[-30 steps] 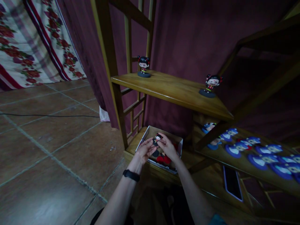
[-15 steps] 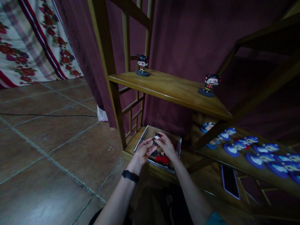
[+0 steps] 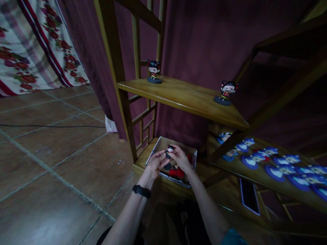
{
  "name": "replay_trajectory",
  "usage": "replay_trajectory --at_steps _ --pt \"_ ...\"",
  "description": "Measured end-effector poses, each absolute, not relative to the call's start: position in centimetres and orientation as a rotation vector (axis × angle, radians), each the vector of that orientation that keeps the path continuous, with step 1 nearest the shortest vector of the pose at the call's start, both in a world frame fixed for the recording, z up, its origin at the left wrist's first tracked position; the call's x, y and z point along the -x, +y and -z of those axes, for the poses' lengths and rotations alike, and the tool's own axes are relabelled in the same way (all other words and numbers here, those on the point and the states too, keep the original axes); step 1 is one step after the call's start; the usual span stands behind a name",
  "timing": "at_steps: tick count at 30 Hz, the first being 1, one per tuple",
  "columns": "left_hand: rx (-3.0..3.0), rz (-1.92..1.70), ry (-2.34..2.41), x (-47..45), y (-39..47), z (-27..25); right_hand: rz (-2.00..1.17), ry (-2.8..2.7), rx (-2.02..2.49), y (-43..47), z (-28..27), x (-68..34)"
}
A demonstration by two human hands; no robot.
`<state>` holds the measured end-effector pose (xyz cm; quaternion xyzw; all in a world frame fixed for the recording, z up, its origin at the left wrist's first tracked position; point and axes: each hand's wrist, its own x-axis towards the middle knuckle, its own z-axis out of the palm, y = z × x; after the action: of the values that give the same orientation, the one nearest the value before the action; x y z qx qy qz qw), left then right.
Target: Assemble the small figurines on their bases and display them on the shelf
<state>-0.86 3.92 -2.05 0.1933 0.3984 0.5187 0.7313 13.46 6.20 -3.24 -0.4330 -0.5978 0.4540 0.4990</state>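
Between my two hands I hold a small black-haired figurine (image 3: pixel 170 149) with red hair ties, above an open cardboard box (image 3: pixel 193 157). My left hand (image 3: pixel 155 162) grips it low, around its dark base. From the other side, the fingers of my right hand (image 3: pixel 180 158) close on it. Inside the box, below my hands, lie a red figurine (image 3: pixel 176 171) and a dark round base (image 3: pixel 167 166). On the wooden shelf (image 3: pixel 184 93) above stand two similar figurines, one at the left end (image 3: pixel 153 71) and one at the right (image 3: pixel 226 92).
Several blue-and-white figurines (image 3: pixel 252 160) line a lower shelf at the right. A phone (image 3: pixel 249 196) lies below them. Wooden posts (image 3: pixel 122 98) rise left of the box, and a dark curtain (image 3: pixel 194 44) hangs behind. A cable (image 3: pixel 51 126) crosses the tiled floor.
The view has shifted slightly, so the shelf and its figurines sit a little further left. Both hands keep their hold on the figurine over the box.
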Motion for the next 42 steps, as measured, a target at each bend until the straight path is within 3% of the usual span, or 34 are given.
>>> replay_trajectory --at_steps 23,42 --pt "-0.666 -1.24 0.76 1.3 3.9 0.7 -1.362 -1.198 0.96 5.2 1.3 -12.5" --pt "-0.987 -1.329 0.914 0.1 4.3 0.8 -1.386 -1.23 1.053 5.6 0.6 -13.0"
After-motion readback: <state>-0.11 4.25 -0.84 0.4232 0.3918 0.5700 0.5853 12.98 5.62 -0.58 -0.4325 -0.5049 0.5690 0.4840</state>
